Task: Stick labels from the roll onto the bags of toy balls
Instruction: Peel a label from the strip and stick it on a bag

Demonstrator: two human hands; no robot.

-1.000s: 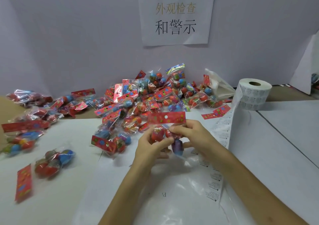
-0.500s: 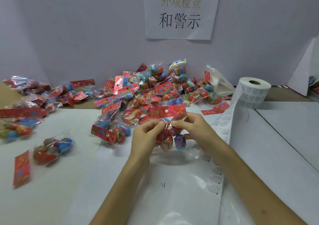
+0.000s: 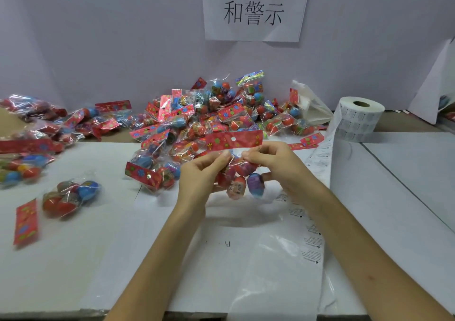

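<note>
I hold one clear bag of toy balls (image 3: 242, 181) upright above the table, its red header card on top. My left hand (image 3: 203, 175) pinches the bag's left side just under the card. My right hand (image 3: 275, 164) pinches the right side. Red, pink and purple balls hang in the bag between my hands. The white label roll (image 3: 358, 119) stands at the right, and its strip of labels (image 3: 314, 210) runs down the table under my right forearm. A big pile of bags (image 3: 211, 114) lies behind my hands.
More bags lie along the left edge, one single bag (image 3: 66, 199) nearest me. A sheet of clear plastic (image 3: 261, 259) covers the table in front of me. A paper sign (image 3: 254, 8) hangs on the back wall. A white plastic bag (image 3: 311, 108) lies beside the roll.
My hands have lifted the bag a little and shifted their grip up to just below the header card; the balls now hang lower between my hands.
</note>
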